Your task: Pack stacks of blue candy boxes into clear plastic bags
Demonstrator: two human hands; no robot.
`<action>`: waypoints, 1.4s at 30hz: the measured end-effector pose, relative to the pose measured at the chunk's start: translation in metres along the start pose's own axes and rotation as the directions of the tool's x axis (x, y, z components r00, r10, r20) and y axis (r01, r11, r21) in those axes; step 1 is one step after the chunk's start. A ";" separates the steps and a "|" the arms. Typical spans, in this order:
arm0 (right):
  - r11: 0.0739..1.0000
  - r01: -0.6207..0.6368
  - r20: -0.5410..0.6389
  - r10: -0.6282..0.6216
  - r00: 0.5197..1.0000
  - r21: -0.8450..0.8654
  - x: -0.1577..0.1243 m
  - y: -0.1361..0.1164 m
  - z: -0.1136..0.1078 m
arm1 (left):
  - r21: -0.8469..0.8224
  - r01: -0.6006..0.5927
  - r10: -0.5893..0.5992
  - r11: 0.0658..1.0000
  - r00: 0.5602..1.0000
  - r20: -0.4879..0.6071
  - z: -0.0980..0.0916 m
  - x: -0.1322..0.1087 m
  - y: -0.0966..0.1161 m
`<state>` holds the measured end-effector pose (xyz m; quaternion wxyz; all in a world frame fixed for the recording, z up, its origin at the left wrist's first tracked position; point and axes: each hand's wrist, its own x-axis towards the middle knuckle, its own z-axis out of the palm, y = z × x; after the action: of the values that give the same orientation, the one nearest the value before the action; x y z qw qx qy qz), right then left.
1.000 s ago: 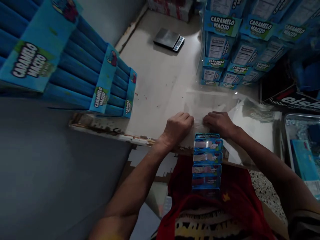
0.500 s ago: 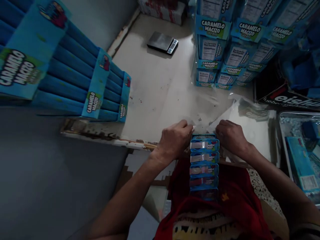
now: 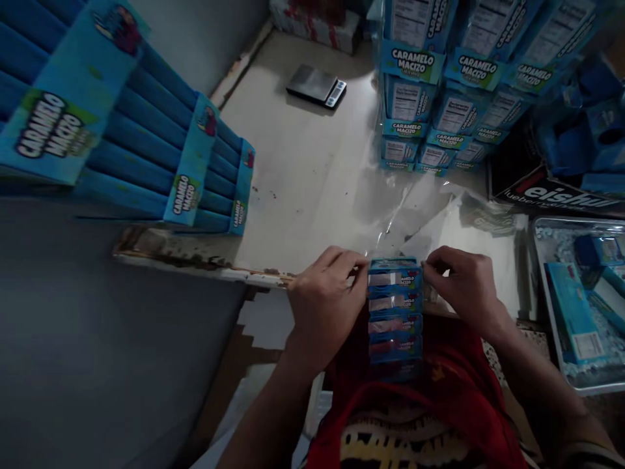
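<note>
A column of blue candy boxes (image 3: 394, 304), labelled "Caramelo Macizo", stands at the table's front edge against the red clothing. Clear plastic film (image 3: 390, 231) shows beyond the column's top end. My left hand (image 3: 332, 296) is closed in a pinch at the upper left corner of the boxes, apparently on an edge of this film. On the opposite side, my right hand (image 3: 461, 283) pinches with thumb and forefinger beside the upper right corner, also seemingly on film. The thin film is hard to make out at the fingertips.
Tall stacked blue boxes (image 3: 122, 124) rise at left. A small digital scale (image 3: 315, 86) lies farther back. Plastic-wrapped box packs (image 3: 410, 98) stand at back right, near a black carton (image 3: 547, 185). A metal tray (image 3: 541, 286) holds loose boxes at right.
Both hands have come slightly nearer to me, and their pinching fingers show more clearly. The film beyond the boxes has shifted. The view has moved a little.
</note>
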<state>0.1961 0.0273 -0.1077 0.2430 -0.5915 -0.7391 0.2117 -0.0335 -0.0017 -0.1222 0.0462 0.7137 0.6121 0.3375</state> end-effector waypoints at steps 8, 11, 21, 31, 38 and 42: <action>0.999 0.028 -0.215 -0.021 0.976 0.028 -0.019 -0.020 0.009 | -0.053 0.181 -0.186 0.982 0.976 -0.117 0.009 -0.011 0.011; 0.941 0.266 -0.296 -0.319 0.900 -0.208 -0.033 -0.012 0.012 | -0.045 0.077 -0.087 0.996 0.959 -0.270 0.017 -0.030 0.010; 0.877 0.408 -0.247 -0.467 0.849 -0.256 -0.054 0.038 0.043 | -0.120 0.112 -0.151 0.986 0.907 -0.393 0.062 -0.063 -0.020; 0.941 0.338 -0.248 -0.324 0.913 0.018 -0.052 0.037 0.053 | -0.227 0.162 -0.141 0.960 0.984 0.104 0.060 -0.077 -0.030; 0.847 0.517 -0.173 -0.532 0.829 -0.127 -0.081 0.045 0.036 | -0.146 0.057 -0.031 0.988 0.984 0.174 0.056 -0.095 -0.019; 0.895 0.423 -0.216 -0.445 0.869 -0.142 -0.088 0.052 0.033 | -0.133 -0.019 0.044 0.991 0.982 0.183 0.062 -0.094 -0.012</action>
<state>0.2322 -0.0487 -0.1743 0.3457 -0.4422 -0.8264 0.0441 -0.0123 -0.0620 -0.2152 0.1442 0.7471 0.5703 0.3094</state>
